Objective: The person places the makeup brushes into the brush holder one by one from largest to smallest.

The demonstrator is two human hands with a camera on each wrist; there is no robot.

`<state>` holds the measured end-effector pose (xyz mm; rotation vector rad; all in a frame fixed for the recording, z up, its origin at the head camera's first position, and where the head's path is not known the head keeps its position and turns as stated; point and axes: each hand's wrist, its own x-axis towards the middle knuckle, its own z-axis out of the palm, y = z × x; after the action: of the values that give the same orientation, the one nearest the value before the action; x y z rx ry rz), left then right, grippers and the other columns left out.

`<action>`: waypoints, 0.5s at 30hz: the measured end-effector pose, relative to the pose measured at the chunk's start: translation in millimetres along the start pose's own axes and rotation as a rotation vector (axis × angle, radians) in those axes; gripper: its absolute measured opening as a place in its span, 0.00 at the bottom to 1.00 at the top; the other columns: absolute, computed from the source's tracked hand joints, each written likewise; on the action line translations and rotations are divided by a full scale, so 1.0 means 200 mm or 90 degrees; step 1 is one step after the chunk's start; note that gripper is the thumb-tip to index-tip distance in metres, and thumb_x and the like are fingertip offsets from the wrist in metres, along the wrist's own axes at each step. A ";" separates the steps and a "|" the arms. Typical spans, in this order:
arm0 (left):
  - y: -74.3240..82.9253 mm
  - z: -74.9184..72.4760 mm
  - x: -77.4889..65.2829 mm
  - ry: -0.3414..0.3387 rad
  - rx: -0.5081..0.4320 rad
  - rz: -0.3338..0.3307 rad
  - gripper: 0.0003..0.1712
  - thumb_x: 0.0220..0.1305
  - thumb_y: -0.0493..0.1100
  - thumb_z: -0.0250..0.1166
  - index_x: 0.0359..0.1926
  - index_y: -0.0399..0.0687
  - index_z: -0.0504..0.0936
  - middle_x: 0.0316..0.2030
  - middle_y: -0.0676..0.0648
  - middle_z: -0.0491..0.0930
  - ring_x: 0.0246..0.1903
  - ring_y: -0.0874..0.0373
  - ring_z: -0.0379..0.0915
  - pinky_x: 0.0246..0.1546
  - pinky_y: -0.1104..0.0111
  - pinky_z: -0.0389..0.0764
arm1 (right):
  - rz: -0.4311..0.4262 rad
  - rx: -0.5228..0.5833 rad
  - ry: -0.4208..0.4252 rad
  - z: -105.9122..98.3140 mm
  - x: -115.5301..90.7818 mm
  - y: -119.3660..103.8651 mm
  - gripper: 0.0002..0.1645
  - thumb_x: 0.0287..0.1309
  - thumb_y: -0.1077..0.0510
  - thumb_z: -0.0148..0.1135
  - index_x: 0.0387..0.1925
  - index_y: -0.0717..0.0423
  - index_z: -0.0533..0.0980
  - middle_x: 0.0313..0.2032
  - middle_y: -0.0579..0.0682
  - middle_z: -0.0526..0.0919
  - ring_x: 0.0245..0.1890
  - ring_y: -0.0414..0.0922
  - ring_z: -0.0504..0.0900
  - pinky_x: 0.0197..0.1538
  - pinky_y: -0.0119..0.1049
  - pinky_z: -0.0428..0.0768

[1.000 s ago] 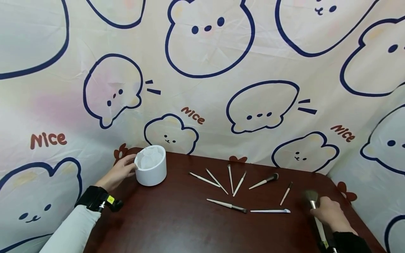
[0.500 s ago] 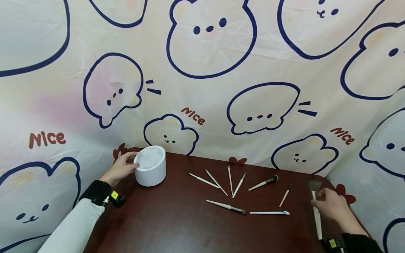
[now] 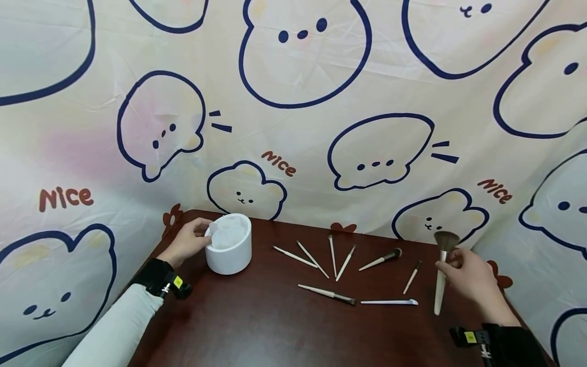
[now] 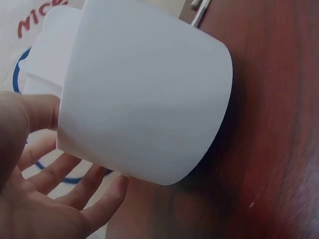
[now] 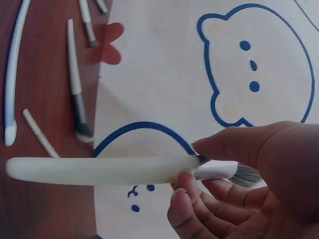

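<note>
My left hand (image 3: 187, 242) holds a white round pot (image 3: 231, 259) at its left rim. In the left wrist view the thumb is at the rim and the other fingers lie along the side of the pot (image 4: 144, 94). Pale translucent pieces (image 3: 228, 233) show inside its mouth. My right hand (image 3: 471, 275) pinches a large makeup brush (image 3: 439, 291) near its metal collar, over the table's right side. Its dark bristles point up and its pale handle hangs down. In the right wrist view the thumb and fingertips close on the brush (image 5: 99, 171) near the bristle end.
Several smaller makeup brushes lie spread across the dark table (image 3: 257, 326), among them a black-haired one (image 3: 384, 260), a flat one (image 3: 326, 294) and a thin white-blue one (image 3: 389, 302). A cartoon-printed cloth (image 3: 293, 132) hangs behind the table.
My right hand has lifted the large brush and brought it slightly up and left. My left hand and the pot have shifted a little to the right.
</note>
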<state>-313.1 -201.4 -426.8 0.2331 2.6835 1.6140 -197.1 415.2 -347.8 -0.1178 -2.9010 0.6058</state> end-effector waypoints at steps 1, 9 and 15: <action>0.01 0.02 0.00 -0.007 0.001 0.004 0.24 0.62 0.40 0.61 0.57 0.41 0.67 0.55 0.36 0.68 0.52 0.42 0.66 0.48 0.50 0.74 | -0.007 0.005 0.014 0.00 0.00 -0.01 0.30 0.64 0.43 0.51 0.45 0.70 0.67 0.25 0.52 0.77 0.20 0.45 0.73 0.23 0.40 0.69; 0.10 0.15 -0.05 -0.080 0.036 0.036 0.18 0.59 0.38 0.62 0.49 0.44 0.66 0.51 0.38 0.73 0.46 0.47 0.70 0.43 0.53 0.76 | -0.041 0.058 0.120 0.04 0.01 -0.15 0.29 0.64 0.45 0.52 0.46 0.70 0.68 0.28 0.59 0.79 0.20 0.45 0.75 0.21 0.40 0.73; 0.17 0.24 -0.11 -0.147 0.035 0.090 0.22 0.58 0.37 0.63 0.52 0.48 0.66 0.51 0.41 0.73 0.47 0.50 0.70 0.43 0.53 0.76 | -0.058 0.145 0.142 0.04 0.00 -0.27 0.28 0.64 0.45 0.53 0.49 0.68 0.68 0.33 0.61 0.80 0.22 0.44 0.78 0.23 0.36 0.76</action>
<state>-283.0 -146.0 -421.2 0.5843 2.5874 1.4433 -201.0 362.2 -333.0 -0.0205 -2.5879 0.8431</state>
